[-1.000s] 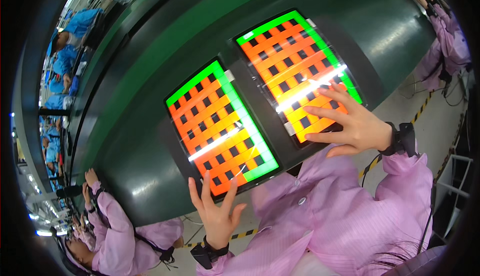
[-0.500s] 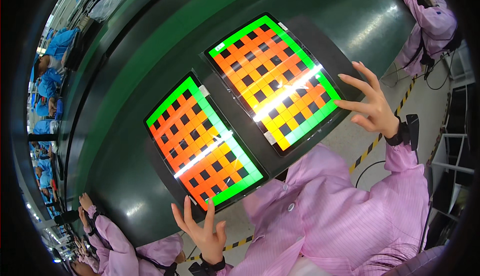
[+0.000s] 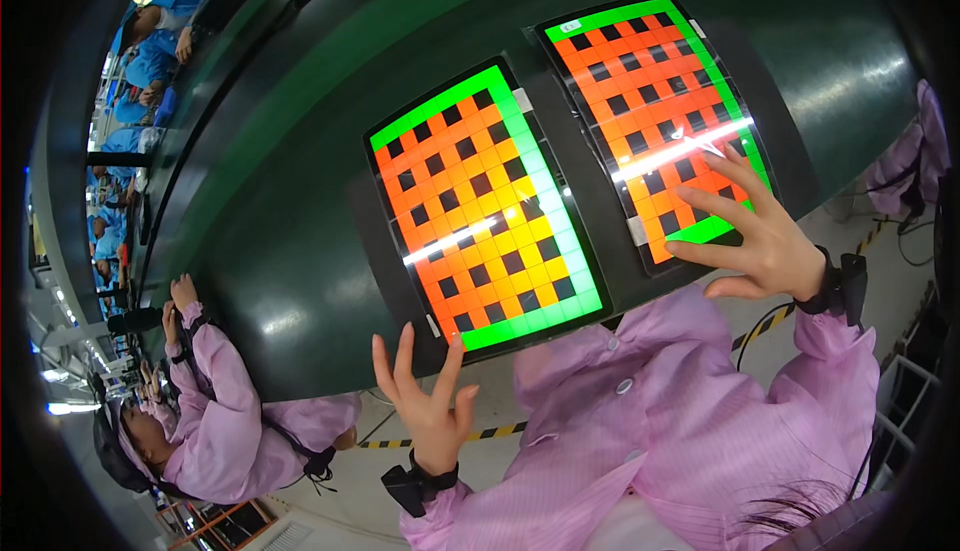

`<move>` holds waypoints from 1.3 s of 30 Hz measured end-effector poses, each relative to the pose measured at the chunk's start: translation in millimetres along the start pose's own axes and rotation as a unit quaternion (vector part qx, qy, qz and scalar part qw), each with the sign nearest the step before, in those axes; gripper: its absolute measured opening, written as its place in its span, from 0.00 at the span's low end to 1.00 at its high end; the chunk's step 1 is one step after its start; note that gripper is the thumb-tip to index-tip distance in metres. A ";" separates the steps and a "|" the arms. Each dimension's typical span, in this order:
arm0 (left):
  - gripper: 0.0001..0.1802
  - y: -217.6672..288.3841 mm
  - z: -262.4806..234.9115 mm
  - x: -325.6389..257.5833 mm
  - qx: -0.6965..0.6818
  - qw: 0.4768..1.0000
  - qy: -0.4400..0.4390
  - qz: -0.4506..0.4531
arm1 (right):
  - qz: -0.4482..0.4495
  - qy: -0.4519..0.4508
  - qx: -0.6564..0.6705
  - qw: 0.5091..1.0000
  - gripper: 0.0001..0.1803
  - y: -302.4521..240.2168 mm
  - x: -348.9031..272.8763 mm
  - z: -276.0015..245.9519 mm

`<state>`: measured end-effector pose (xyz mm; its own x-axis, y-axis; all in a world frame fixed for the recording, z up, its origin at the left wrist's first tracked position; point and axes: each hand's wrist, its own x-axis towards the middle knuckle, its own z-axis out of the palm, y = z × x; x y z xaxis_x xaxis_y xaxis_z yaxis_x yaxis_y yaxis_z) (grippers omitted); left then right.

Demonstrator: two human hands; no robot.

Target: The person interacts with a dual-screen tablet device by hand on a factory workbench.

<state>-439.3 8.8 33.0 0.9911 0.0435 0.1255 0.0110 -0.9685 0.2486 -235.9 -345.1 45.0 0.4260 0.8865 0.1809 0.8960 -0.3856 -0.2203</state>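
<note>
Two tablet screens lie side by side, each with a lit grid of orange-red squares, scattered black squares and a green band along several edges. Beside the near left corner of the left tablet [image 3: 470, 201] is my left hand [image 3: 428, 406], its fingers spread; one fingertip reaches the screen's near edge, though contact is unclear. Over the near right part of the right tablet [image 3: 650, 101] my right hand [image 3: 770, 241] spreads its fingers, covering some of the grid. Its fingertips are at or just above the glass. Neither hand holds anything.
Dark mats [image 3: 800, 141] lie under the tablets on a dark green tabletop [image 3: 275, 281]. Bright light streaks cross both screens. At the left a person in pink [image 3: 225, 401] works at the same table; people in blue [image 3: 150, 51] sit beyond. Yellow-black tape [image 3: 490, 433] marks the floor.
The view has turned, shifting the tablets up and right in the picture. My right hand has moved from the right tablet's near edge in over its screen. My left hand stays near the same corner.
</note>
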 end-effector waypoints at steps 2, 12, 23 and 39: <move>0.22 -0.2 -0.9 3.3 0.007 1.000 -0.004 -0.006 | 0.004 -0.011 0.001 1.000 0.26 -0.5 2.1 -3.8; 0.24 -6.6 -1.4 27.5 -0.012 1.000 -0.008 0.003 | -0.026 -0.019 0.046 0.998 0.25 4.3 16.4 -3.3; 0.24 -17.1 -3.3 57.8 -0.047 0.999 -0.011 0.009 | -0.016 -0.065 -0.008 0.998 0.26 21.8 42.4 -14.4; 0.20 -63.8 1.7 178.1 -0.050 0.998 0.043 -0.002 | 0.059 -0.011 -0.057 0.997 0.24 97.5 131.1 -1.1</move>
<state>-263.3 78.0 37.8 0.9761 0.0724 0.2048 -0.0024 -0.9391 0.3436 -92.6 -266.8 48.3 0.5274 0.8381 0.1393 0.8489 -0.5127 -0.1287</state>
